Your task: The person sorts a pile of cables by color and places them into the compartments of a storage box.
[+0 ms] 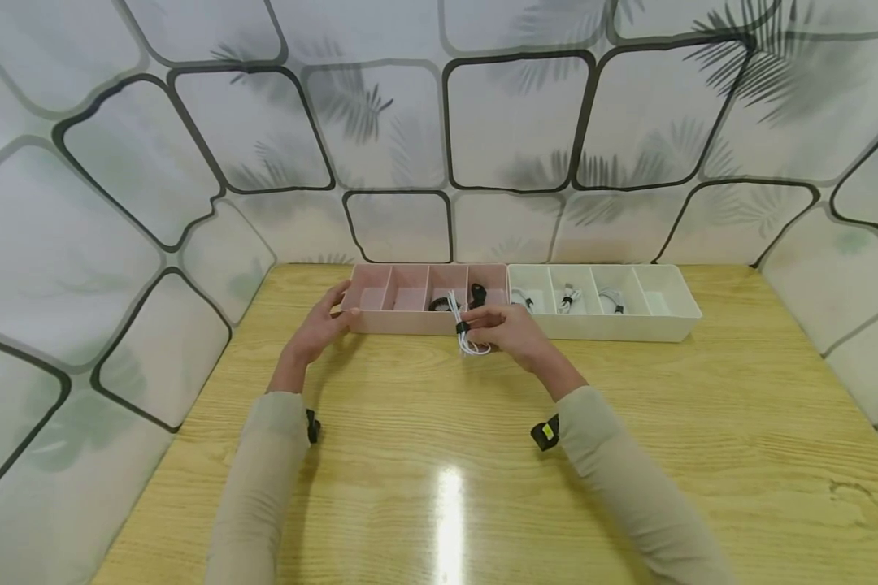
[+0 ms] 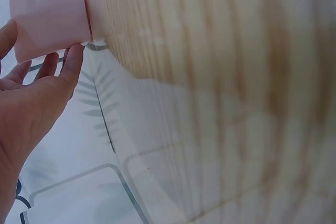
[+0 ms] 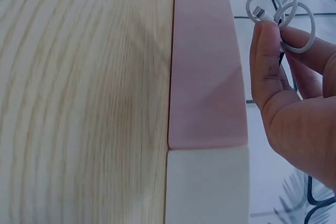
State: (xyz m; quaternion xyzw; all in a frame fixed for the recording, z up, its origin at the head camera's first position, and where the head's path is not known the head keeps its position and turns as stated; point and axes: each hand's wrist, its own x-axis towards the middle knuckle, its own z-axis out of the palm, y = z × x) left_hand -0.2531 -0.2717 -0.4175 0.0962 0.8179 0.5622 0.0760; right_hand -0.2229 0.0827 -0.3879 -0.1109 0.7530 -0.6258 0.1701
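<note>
My right hand (image 1: 508,329) pinches a bundled white charging cable (image 1: 470,348) between thumb and fingers, held just over the front wall of the pink divided box (image 1: 402,323). A black tie wraps the bundle, and in the right wrist view its metal plug (image 3: 258,12) and loops stick out past the fingertips. My left hand (image 1: 320,329) holds the left end of the pink box, thumb at the front corner and fingers along the end wall (image 2: 52,35). Inside the pink box, a black coiled cable (image 1: 439,304) and a black item (image 1: 478,294) lie in separate compartments.
A white divided box (image 1: 615,328) stands end to end with the pink one. Tied cables (image 1: 569,297) lie in several of its compartments. Both boxes are near the back edge of the wooden table (image 1: 380,455), with a patterned curtain (image 1: 515,122) behind.
</note>
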